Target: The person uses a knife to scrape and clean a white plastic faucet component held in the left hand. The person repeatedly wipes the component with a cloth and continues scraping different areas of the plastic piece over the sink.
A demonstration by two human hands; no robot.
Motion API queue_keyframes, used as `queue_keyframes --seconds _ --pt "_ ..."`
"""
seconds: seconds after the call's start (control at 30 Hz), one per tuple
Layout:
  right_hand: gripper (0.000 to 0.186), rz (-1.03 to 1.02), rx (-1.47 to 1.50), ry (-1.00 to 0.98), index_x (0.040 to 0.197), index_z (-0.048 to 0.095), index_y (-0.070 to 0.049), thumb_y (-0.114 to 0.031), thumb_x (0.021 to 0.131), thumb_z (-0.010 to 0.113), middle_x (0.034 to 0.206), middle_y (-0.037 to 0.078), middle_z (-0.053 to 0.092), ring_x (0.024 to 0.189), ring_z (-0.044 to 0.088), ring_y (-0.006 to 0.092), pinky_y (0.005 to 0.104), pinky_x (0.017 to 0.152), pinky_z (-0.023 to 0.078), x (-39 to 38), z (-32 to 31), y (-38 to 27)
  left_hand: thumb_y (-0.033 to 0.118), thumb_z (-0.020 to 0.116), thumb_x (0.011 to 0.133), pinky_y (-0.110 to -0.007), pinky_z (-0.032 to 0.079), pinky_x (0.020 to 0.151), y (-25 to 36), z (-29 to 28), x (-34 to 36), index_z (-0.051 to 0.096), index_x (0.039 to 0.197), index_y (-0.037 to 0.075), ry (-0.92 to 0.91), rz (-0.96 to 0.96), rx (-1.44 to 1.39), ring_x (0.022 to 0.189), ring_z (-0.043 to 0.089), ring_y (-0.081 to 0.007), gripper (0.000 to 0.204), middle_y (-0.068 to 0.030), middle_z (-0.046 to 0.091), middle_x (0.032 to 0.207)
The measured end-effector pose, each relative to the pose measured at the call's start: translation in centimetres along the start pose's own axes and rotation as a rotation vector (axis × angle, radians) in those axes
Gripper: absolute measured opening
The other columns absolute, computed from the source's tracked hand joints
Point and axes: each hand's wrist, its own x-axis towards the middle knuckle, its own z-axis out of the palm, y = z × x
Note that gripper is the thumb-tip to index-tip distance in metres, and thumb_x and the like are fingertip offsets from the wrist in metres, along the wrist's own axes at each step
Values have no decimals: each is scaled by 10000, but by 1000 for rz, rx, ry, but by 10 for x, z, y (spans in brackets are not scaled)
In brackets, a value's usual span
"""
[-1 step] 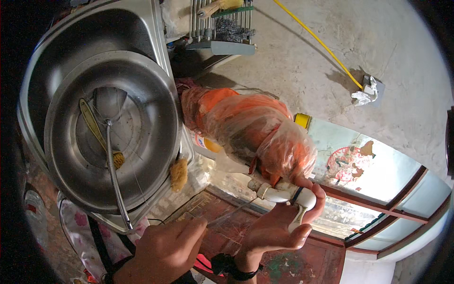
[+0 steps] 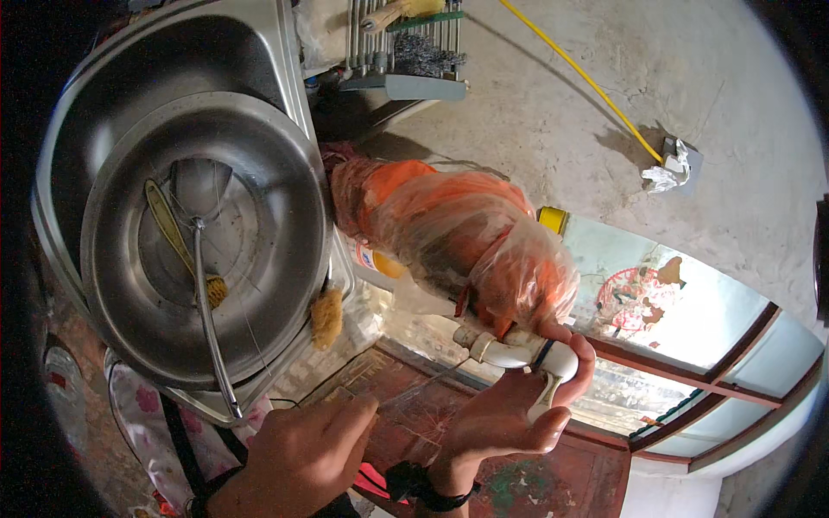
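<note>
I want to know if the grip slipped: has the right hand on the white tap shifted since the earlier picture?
No. The right hand grips the white tap at the same spot below the orange plastic wrap, level with the red window frame.

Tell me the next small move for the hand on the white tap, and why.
Probably a slight turn of the white tap by the right hand, which already wraps its handle, while the plastic-wrapped pipe behind it is untouched. The left hand is curled low beside it, seemingly pinching a thin thread that runs towards the tap, so I would keep that taut; I cannot tell what it holds.
</note>
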Motion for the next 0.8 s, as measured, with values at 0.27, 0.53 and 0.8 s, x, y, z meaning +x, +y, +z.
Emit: queue_keyframes --seconds 0.27,0.53,0.8 --pt "671 -36 42 -31 1133 452 -45 -616 779 439 1057 114 503 1027 461 244 382 921 349 4 -2 -1 8 629 760 -387 491 560 -2 0 0 577 951 -54 -28 20 7 636 614 -316 208 -185 616 764" --pt "663 -112 -58 -34 1155 450 -43 -604 805 396 1030 112 519 1021 461 233 368 908 330 9 -15 9 9 630 760 -388 491 559 -3 8 6 581 943 -53 -25 42 15 637 615 -313 200 -182 607 751" --pt "670 -111 -29 -123 1140 446 -47 -620 795 402 1055 117 506 1021 477 246 388 909 370 11 -23 12 1 629 759 -399 486 547 -3 7 -2 577 955 -49 6 56 -8 639 617 -312 209 -173 608 744"
